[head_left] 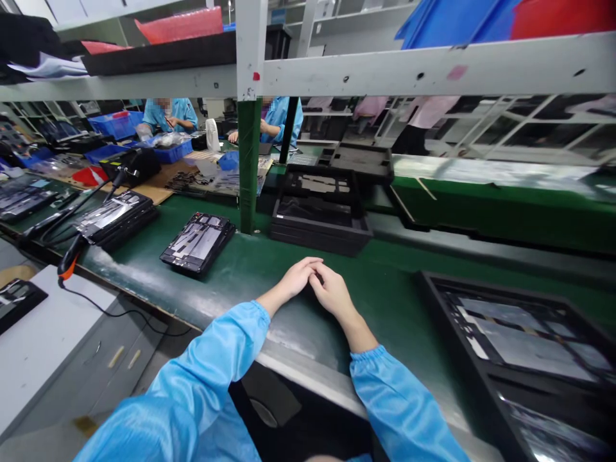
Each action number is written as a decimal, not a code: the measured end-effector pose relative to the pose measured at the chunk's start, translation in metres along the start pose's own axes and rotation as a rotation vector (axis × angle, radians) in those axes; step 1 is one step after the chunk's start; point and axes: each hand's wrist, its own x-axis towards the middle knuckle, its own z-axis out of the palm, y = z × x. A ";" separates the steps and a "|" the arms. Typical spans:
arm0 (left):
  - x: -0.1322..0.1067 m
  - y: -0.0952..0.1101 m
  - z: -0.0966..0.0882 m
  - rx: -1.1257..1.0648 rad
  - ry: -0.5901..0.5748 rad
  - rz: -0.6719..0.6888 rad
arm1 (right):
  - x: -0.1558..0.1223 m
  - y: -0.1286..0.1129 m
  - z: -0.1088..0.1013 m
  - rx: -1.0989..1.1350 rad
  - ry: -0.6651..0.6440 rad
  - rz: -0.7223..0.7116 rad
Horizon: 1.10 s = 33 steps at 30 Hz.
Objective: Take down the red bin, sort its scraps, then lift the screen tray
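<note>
Hands together in a loose arch, grip slack and unclenched, above smooth, glossy green tabletop

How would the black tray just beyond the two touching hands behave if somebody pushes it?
The black tray is probably stiff, judging by its straight, thick walls. Tipping seems unlikely, because it sits broad and low on the green bench.

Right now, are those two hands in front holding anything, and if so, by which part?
Nothing that shows: the fingers of the left hand and right hand touch each other over the green bench.
</note>
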 end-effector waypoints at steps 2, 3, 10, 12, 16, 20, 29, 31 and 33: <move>0.001 -0.001 0.000 -0.016 -0.004 -0.002 | 0.000 -0.001 0.000 -0.010 0.004 0.004; 0.002 -0.001 0.000 -0.024 -0.010 0.000 | -0.001 -0.001 0.000 -0.005 0.005 0.009; 0.003 -0.002 0.000 -0.024 -0.030 -0.002 | -0.001 -0.003 -0.002 0.052 -0.002 0.034; 0.002 -0.002 0.001 -0.026 -0.029 -0.004 | -0.001 -0.001 -0.002 0.077 -0.003 0.033; 0.001 -0.002 0.001 -0.061 -0.047 0.014 | -0.001 0.005 -0.002 0.097 -0.009 0.028; 0.002 -0.003 0.001 -0.097 -0.035 -0.002 | 0.000 0.007 -0.002 0.109 -0.023 0.043; 0.003 -0.004 0.000 -0.117 -0.028 -0.015 | -0.001 0.005 -0.001 0.126 -0.021 0.068; 0.002 -0.003 0.000 -0.118 -0.028 -0.019 | -0.001 0.006 -0.001 0.138 -0.026 0.077; 0.002 -0.002 0.001 -0.112 -0.028 -0.023 | -0.001 0.007 -0.001 0.151 -0.027 0.084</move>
